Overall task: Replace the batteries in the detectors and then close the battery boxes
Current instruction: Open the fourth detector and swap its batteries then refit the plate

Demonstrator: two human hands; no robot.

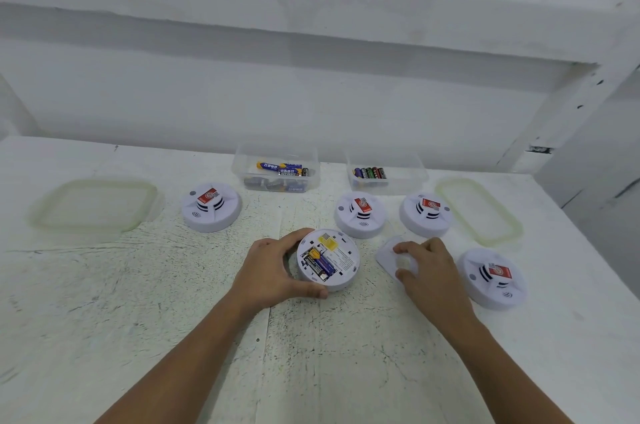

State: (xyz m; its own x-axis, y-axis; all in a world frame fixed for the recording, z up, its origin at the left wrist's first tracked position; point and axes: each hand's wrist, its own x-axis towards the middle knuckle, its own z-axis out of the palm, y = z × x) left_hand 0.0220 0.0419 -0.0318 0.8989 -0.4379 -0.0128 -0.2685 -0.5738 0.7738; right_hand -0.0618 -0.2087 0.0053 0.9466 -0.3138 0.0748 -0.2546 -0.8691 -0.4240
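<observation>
The left hand grips the open detector (batteries are in), and the right hand pinches the white lid, which I think must snap on next.

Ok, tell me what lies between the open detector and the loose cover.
Nothing: the head view shows bare table between the open detector, gripped by the left hand, and the cover the right hand pinches.

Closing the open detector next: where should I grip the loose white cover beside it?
Pinch the cover by opposite edges, from above on its right, as the right hand does: it lies flat on the table, so only the thin rim offers purchase.
</observation>
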